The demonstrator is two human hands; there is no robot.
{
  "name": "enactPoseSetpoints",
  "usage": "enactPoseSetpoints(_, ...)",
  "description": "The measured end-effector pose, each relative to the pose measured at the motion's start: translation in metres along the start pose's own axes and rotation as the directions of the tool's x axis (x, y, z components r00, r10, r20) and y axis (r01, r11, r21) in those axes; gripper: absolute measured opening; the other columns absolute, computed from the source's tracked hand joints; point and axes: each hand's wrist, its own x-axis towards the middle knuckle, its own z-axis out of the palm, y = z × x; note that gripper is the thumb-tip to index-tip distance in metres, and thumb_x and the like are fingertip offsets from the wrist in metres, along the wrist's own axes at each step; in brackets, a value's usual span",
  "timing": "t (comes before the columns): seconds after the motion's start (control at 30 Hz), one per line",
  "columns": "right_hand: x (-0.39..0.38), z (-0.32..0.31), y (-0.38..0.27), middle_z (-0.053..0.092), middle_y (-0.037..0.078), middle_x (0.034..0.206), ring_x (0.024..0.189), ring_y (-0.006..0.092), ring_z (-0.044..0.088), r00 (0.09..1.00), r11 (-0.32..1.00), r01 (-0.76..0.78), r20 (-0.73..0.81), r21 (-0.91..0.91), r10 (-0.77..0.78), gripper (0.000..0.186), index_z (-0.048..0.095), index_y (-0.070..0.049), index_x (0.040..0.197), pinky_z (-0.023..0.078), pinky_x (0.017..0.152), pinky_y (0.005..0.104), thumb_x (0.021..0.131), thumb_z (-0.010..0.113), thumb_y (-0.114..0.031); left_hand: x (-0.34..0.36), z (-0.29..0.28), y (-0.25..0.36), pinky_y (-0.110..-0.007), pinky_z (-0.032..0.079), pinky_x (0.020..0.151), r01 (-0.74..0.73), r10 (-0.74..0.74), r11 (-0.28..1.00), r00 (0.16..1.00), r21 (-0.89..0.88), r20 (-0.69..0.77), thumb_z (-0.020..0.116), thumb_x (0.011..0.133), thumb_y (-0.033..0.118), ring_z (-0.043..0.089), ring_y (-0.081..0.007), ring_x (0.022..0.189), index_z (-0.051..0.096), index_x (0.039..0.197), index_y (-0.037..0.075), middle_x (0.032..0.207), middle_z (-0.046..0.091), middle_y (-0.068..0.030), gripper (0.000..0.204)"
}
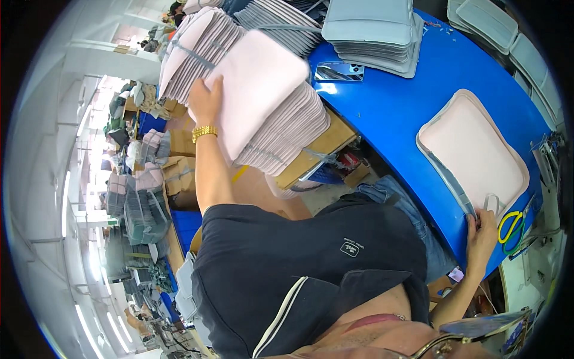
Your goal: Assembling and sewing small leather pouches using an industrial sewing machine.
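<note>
My left hand (206,100), with a gold watch at the wrist, grips the left edge of a pale pink padded panel (263,84), its thumb on the top face. The panel lies tilted over a thick stack of pink panels (293,128). On the blue table, my right hand (480,232) is closed at the near corner of another pink panel (472,149) with a raised rim and a grey strip (445,173) along its left side. Its fingertips pinch the corner where a pale loop of tape shows; exactly what they hold is partly hidden.
Scissors (511,232) with yellow and green handles lie right of my right hand. A phone (339,72) rests on the blue table (382,113), near a stack of grey panels (371,36). Tied pink bundles (194,54) stand far left. More grey panels (487,24) line the far right.
</note>
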Motion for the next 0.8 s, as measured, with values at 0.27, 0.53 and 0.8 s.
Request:
enactPoseSetpoints(0.27, -0.004, 0.000, -0.008, 0.058, 0.013, 0.086, 0.075, 0.0259, 0.058, 0.990, 0.984, -0.034, -0.130, 0.176, 0.057, 0.021, 0.064, -0.001, 0.105, 0.047, 0.070, 0.0344, 0.085, 0.067, -0.007, 0.061, -0.039, 0.176, -0.026, 0.047, 0.070, -0.057, 0.106, 0.567, 0.994, -0.821, 0.003, 0.063, 0.095, 0.026, 0.057, -0.0082, 0.075, 0.067, 0.098, -0.003, 0.082, 0.066, -0.0020, 0.030)
enactPoseSetpoints(0.53, 0.050, 0.020, -0.038, 0.051, 0.019, 0.139, 0.122, 0.0238, 0.054, 0.950, 0.499, 0.066, -0.207, 0.864, 0.232, 0.062, 0.036, 0.002, 0.145, 0.045, 0.099, 0.0338, 0.092, 0.064, -0.019, -0.029, 0.015, 0.356, -0.027, 0.050, 0.087, 0.462, 0.435, -0.459, 0.862, -0.759, 0.262, 0.052, 0.101, 0.015, 0.061, -0.0121, 0.095, 0.055, 0.111, 0.000, 0.106, 0.065, -0.0076, 0.018)
enactPoseSetpoints(0.8, 0.049, 0.001, -0.029, 0.067, 0.007, 0.101, 0.092, 0.0094, 0.060, 0.841, 0.337, 0.098, -0.259, 0.937, 0.475, 0.033, 0.059, 0.004, 0.120, 0.048, 0.081, 0.0245, 0.096, 0.062, -0.018, -0.127, 0.044, 0.381, -0.028, 0.051, 0.089, 0.666, 0.575, -0.495, 0.733, -0.558, 0.364, 0.053, 0.101, 0.012, 0.061, -0.0127, 0.102, 0.054, 0.116, 0.002, 0.110, 0.064, -0.0074, 0.018)
